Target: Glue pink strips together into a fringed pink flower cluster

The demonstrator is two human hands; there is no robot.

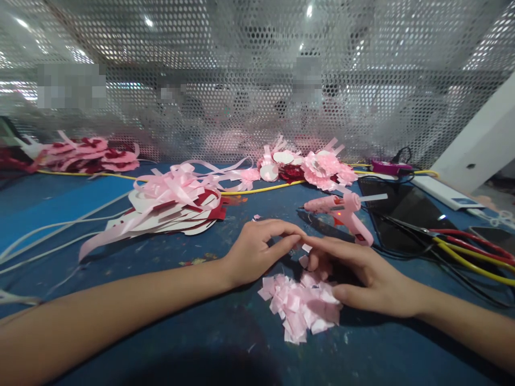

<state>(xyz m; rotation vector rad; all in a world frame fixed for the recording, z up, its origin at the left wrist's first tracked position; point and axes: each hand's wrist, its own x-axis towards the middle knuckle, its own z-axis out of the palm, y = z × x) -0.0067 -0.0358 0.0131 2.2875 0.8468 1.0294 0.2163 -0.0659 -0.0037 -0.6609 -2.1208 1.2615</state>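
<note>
Above a loose pile of small pink ribbon squares (303,305), my two hands meet at the fingertips. My left hand (263,249) has its thumb and forefinger tips closed together; anything between them is hidden. My right hand (358,268) has its forefinger stretched out to the left fingertips, its thumb apart, and its other fingers bent down near the pile. Two or so loose ribbon squares lie under and between the hands. A pink glue gun (338,209) lies just beyond my right hand, with a clear glue stick in its back.
At the left lies a stack of white and red cut shapes (181,220) topped by pink ribbon strips (181,185). Pink ribbon flowers (317,166) sit along the perforated metal screen (241,80). Red-and-yellow-handled pliers (462,241), a black tablet-like device (402,209) and cables occupy the right.
</note>
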